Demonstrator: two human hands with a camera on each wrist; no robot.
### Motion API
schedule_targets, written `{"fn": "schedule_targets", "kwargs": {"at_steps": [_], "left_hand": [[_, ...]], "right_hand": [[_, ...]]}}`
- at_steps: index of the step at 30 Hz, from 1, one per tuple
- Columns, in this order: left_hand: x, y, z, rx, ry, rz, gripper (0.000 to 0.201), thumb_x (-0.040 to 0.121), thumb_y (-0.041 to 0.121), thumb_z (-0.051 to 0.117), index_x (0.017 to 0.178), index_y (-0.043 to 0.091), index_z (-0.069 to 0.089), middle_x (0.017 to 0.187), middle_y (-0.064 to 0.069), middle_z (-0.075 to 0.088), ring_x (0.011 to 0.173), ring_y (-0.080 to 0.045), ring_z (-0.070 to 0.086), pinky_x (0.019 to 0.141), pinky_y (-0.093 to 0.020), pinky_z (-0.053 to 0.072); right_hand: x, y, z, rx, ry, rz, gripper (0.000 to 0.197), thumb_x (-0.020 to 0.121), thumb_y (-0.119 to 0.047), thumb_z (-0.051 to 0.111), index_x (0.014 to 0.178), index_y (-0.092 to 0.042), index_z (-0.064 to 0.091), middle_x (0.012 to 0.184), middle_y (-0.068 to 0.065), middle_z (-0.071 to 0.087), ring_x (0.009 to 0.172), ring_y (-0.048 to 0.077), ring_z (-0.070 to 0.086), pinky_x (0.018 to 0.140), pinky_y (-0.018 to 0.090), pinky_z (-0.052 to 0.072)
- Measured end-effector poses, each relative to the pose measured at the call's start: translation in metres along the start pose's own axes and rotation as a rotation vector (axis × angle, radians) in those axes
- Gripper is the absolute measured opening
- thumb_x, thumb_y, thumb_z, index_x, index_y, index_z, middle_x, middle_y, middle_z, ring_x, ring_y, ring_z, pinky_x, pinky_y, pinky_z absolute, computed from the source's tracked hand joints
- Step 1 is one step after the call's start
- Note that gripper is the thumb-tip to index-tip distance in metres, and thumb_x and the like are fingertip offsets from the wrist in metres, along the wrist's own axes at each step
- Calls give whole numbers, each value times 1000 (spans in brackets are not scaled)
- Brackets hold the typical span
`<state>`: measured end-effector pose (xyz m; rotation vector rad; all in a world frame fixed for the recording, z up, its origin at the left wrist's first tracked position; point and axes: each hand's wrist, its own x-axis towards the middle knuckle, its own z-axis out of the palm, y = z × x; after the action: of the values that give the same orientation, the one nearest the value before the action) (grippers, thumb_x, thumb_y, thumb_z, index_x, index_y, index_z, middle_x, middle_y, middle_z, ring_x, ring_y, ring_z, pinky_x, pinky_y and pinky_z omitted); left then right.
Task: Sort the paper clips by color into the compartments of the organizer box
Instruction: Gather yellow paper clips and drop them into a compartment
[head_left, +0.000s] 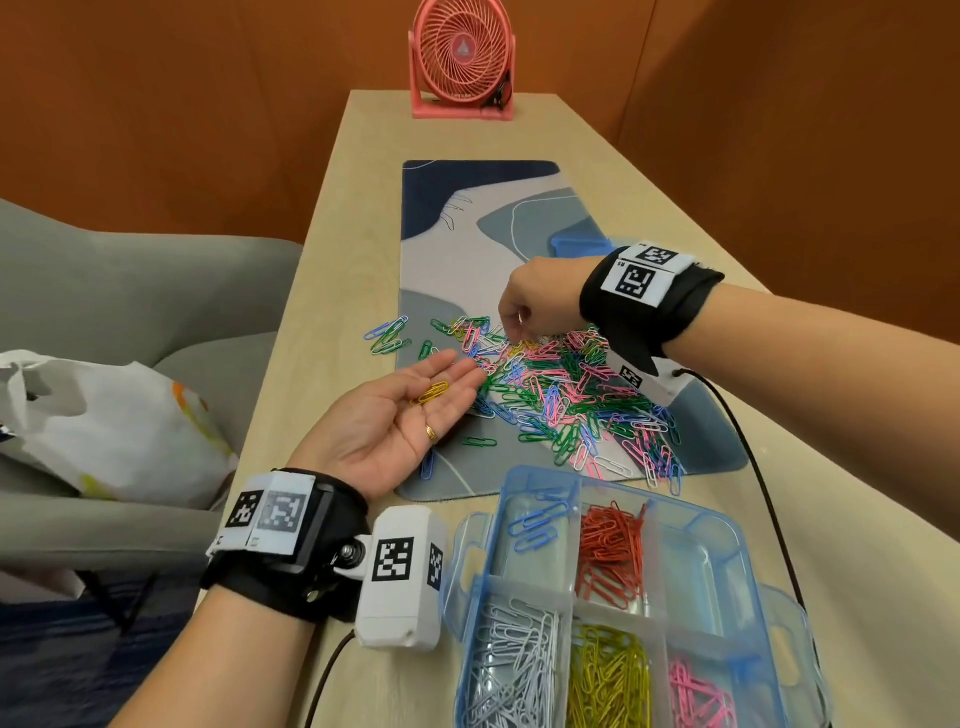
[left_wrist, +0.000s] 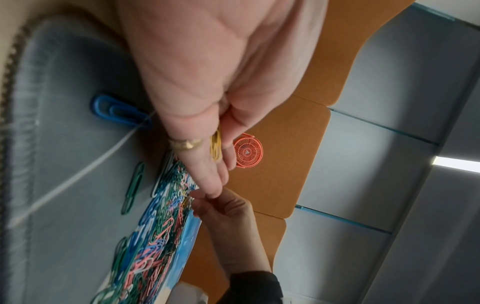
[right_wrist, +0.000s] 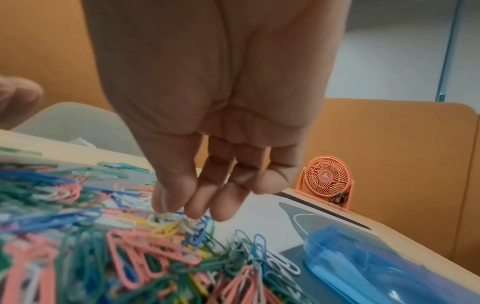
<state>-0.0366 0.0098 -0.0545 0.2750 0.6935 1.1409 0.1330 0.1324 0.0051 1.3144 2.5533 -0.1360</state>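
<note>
A heap of mixed coloured paper clips lies on the desk mat. My left hand is held palm up and open beside the heap, with yellow clips lying loose across its fingers. My right hand points its bunched fingertips down onto white and yellow clips at the heap's far edge; whether they pinch one is not visible. The clear blue organizer box stands at the near right. It holds blue, red, white, yellow and pink clips in separate compartments.
The blue box lid lies on the mat behind my right wrist. A pink fan stands at the table's far end. Stray clips lie left of the mat. A grey chair with a plastic bag is left.
</note>
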Motion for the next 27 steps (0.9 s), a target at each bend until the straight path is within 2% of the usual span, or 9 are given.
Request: {"fn": "schedule_targets", "kwargs": {"at_steps": [3, 6, 8, 11, 14, 18, 22, 24, 27], "left_hand": [[0, 0, 0, 1, -2, 1, 33, 93, -9, 28, 108, -5, 56, 101, -22, 69, 86, -32, 71, 79, -38, 55], [0, 0, 0, 6, -4, 5, 32, 92, -9, 28, 107, -5, 56, 100, -22, 70, 86, -31, 71, 79, -38, 56], [0, 0, 0, 11, -5, 6, 32, 92, -9, 29, 107, -6, 56, 99, -21, 70, 86, -31, 71, 78, -37, 56], [0, 0, 0, 11, -1, 7, 32, 92, -9, 29, 107, -6, 57, 99, -21, 70, 85, -31, 71, 78, -37, 56], [-1, 0, 1, 15, 3, 9, 32, 93, -9, 28, 107, -6, 57, 99, -21, 70, 84, -31, 71, 77, -38, 56], [-1, 0, 1, 20, 5, 9, 32, 93, -9, 29, 107, -6, 57, 100, -21, 70, 85, -31, 71, 78, -38, 55], [-1, 0, 2, 22, 7, 6, 32, 93, -9, 29, 107, -6, 57, 99, -21, 70, 85, -31, 71, 79, -39, 55], [-1, 0, 2, 22, 6, 7, 32, 93, -8, 28, 107, -6, 57, 98, -21, 70, 84, -31, 71, 79, -38, 55], [-1, 0, 2, 23, 4, 4, 32, 93, -8, 28, 107, -6, 57, 98, -21, 70, 84, -31, 71, 80, -38, 54]], "right_hand": [[2, -1, 3, 5, -22, 5, 17, 84, -5, 63, 93, -16, 73, 83, -4, 66, 83, 14, 60, 74, 26, 48], [3, 1, 5, -2, -11, 8, 13, 81, -11, 72, 93, -14, 73, 88, 0, 70, 79, 12, 58, 71, 24, 43], [3, 2, 6, -8, -7, 7, 12, 81, -13, 72, 92, -14, 74, 87, 0, 70, 77, 11, 57, 69, 23, 41], [2, 3, 9, -29, -21, 3, 11, 85, -11, 65, 92, -14, 71, 85, -3, 64, 77, 13, 54, 68, 25, 42], [-2, 2, 12, -95, -26, -23, 11, 90, -13, 52, 88, -17, 61, 81, -5, 54, 78, 17, 50, 67, 25, 37], [-6, 1, 13, -145, -57, -35, 17, 93, -15, 43, 98, -15, 60, 88, -3, 52, 81, 18, 47, 67, 24, 33], [-5, 5, 11, -116, -59, -18, 13, 90, -15, 51, 94, -14, 63, 87, -3, 56, 80, 16, 49, 52, 20, 33], [-3, 8, 9, -90, -46, -1, 9, 87, -12, 56, 89, -14, 65, 87, -1, 60, 78, 15, 51, 52, 16, 35], [-3, 11, 7, -66, -49, 35, 11, 82, -6, 61, 85, -15, 66, 89, 0, 66, 78, 14, 54, 57, 23, 40]]}}
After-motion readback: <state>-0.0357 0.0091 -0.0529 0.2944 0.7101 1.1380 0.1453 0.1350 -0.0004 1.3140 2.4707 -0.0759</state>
